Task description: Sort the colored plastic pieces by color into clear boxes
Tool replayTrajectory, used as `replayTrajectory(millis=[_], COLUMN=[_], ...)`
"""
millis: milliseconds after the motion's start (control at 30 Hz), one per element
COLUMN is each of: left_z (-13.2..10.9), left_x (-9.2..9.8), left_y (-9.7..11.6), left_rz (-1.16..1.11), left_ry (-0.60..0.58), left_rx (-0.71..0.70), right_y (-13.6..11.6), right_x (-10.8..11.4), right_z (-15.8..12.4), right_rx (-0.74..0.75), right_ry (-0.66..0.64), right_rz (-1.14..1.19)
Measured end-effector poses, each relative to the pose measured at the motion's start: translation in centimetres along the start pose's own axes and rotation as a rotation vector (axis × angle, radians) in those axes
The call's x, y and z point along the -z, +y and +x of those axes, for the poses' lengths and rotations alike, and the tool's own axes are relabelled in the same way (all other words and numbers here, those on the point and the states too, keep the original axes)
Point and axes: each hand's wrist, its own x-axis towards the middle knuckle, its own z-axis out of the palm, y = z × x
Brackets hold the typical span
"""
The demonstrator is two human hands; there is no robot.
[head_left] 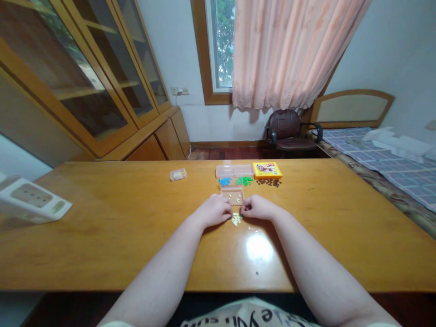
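Observation:
A small cluster of pale yellow pieces (pixel 235 220) lies on the wooden table, between my two hands. My left hand (pixel 215 210) rests at the cluster's left edge, fingers curled and fingertips together. From the right, my right hand (pixel 258 208) reaches the other edge with its fingers closed in a pinch. Whatever either hand holds is too small to make out. Just beyond them is an open clear, pinkish case (pixel 222 198) with a few pale yellow bits inside. Behind it lie piles of blue pieces (pixel 225 182), green pieces (pixel 244 181) and brown pieces (pixel 270 182).
A yellow printed box (pixel 267 170) stands behind the brown pile, beside pinkish plastic trays (pixel 225 171). Further left sits a small clear box (pixel 178 174). A white boxy object (pixel 34 200) occupies the table's left end. An office chair (pixel 288 131) is beyond the far edge.

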Motion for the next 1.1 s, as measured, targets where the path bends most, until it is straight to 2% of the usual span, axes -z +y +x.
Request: replayTrajectory(millis=[133, 200, 333, 400, 500, 633, 700, 767, 833, 900, 967, 1100], left_z=[-0.1, -0.1, 0.0, 0.0, 0.1, 0.1, 0.1, 0.1, 0.1, 0.0, -0.2, -0.4], left_x=[0.2, 0.3, 0.1, -0.2, -0.4, -0.3, -0.2, -0.1, 0.0, 0.2, 0.4, 0.8], left_y=[0.1, 0.0, -0.5, -0.8, -0.9, -0.5, -0.3, -0.1, 0.0, 0.1, 0.2, 0.3], left_rz=[0.001, 0.008, 0.056, 0.077, 0.070, 0.013, -0.011, -0.028, -0.031, -0.022, -0.011, 0.003], left_ry=[0.024, 0.073, 0.252, 0.292, 0.267, 0.170, 0.117, 0.074, 0.044, 0.026, 0.026, 0.042], left_rx=[0.002, 0.022, 0.169, 0.236, 0.232, 0.084, 0.013, -0.031, -0.047, -0.038, -0.017, 0.022], right_y=[0.2, 0.2, 0.3, 0.3, 0.3, 0.4, 0.5, 0.6, 0.6, 0.5, 0.4, 0.0], right_x=[0.0, 0.1, 0.2, 0.2, 0.1, 0.0, 0.0, 0.0, 0.1, 0.2, 0.2, -0.3], right_z=[0.1, 0.0, -0.1, -0.1, -0.1, 0.0, 0.2, 0.5, 0.6, 0.6, 0.5, 0.1], right_rx=[0.008, 0.007, -0.003, -0.011, -0.007, 0.006, 0.024, 0.019, -0.008, -0.026, -0.001, 0.099], right_ry=[0.032, 0.022, -0.021, -0.026, -0.023, 0.002, 0.075, 0.213, 0.349, 0.408, 0.359, 0.108], right_rz=[0.018, 0.023, 0.020, 0.004, -0.014, 0.001, 0.018, 0.016, -0.002, -0.029, -0.047, -0.028])
